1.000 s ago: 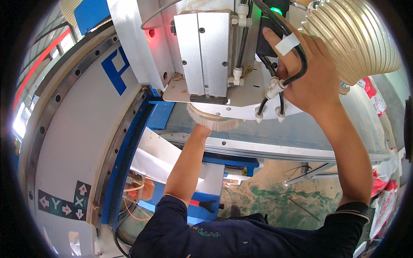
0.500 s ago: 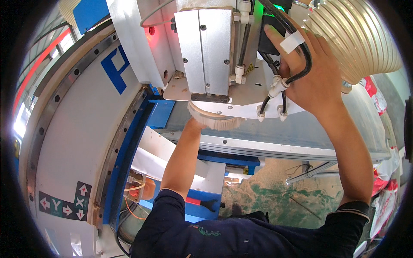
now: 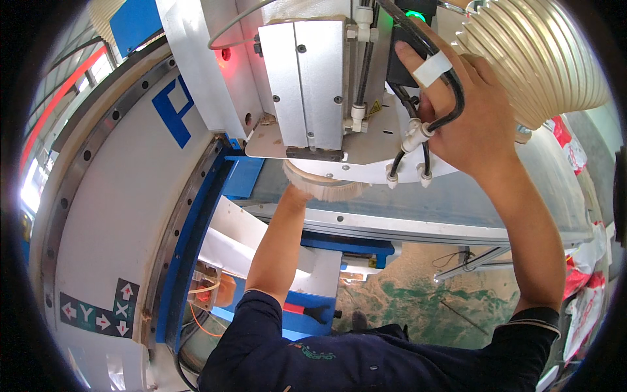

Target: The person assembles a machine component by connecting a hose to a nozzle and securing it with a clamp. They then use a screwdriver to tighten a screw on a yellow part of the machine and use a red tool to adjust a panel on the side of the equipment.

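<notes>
A machine head with a silver metal block (image 3: pixel 305 85) is in front of me, with a pale bristle skirt (image 3: pixel 326 187) around its lower edge. My left hand (image 3: pixel 299 192) reaches up under the skirt, which hides its fingers and anything in them. At the right of the head, my right hand (image 3: pixel 473 111) lies against a black box (image 3: pixel 403 65) that has a green light. Its visible fingers are stretched and apart, one touching the box. A black air hose (image 3: pixel 450 91) with a white tag crosses in front of that hand, down to a white hose fitting (image 3: pixel 417 135).
A ribbed, cream-coloured duct (image 3: pixel 535 62) curves beside my right hand. Below the head runs a grey machine bed (image 3: pixel 450 202) with a metal edge. A white gantry beam (image 3: pixel 124 189) with rails stands at left. A red-and-black-handled tool (image 3: pixel 313 312) lies on a blue surface.
The machine head sits slightly lower and further left in the picture. Both hands keep nearly the same places, the left under the skirt and the right at the black box.
</notes>
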`<act>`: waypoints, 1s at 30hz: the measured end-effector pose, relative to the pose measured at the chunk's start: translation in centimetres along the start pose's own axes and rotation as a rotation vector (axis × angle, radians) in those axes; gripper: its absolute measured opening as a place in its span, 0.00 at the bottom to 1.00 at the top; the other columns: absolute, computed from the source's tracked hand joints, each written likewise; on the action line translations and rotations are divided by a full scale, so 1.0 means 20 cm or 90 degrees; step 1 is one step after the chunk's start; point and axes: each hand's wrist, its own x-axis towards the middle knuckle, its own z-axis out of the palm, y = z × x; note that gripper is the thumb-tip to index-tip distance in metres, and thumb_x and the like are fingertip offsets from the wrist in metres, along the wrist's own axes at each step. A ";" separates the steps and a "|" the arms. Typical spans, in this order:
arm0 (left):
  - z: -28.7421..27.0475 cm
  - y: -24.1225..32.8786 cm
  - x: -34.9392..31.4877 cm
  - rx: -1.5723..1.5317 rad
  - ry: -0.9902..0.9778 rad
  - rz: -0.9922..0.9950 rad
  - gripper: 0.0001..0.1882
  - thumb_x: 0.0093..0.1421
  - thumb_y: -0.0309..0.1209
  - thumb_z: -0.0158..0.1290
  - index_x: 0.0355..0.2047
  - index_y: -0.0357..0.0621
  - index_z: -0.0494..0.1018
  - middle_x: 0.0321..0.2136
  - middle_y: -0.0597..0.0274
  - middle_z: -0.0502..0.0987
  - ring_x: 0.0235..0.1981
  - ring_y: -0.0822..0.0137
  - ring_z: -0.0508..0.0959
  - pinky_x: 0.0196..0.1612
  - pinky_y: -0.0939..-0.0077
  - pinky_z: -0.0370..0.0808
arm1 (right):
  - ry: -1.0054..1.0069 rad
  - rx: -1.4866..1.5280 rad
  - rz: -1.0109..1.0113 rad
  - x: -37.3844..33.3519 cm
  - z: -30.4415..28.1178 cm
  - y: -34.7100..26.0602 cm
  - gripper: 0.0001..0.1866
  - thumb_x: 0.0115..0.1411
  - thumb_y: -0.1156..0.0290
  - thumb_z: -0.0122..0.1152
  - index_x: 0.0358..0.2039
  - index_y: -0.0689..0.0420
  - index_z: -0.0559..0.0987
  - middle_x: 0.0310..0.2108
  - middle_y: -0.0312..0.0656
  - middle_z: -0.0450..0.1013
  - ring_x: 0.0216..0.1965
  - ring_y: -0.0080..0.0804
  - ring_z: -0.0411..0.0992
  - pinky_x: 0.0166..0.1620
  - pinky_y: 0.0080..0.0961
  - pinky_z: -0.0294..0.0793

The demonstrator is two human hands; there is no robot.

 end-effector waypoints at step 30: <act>-0.05 0.08 -0.15 -0.014 0.073 -0.056 0.15 0.56 0.24 0.57 0.45 0.44 0.78 0.45 0.60 0.80 0.58 0.64 0.70 0.63 0.65 0.62 | -0.055 -0.035 -0.063 0.05 -0.03 0.00 0.44 0.35 0.61 0.66 0.59 0.53 0.68 0.64 0.55 0.57 0.41 0.42 0.71 0.48 0.34 0.69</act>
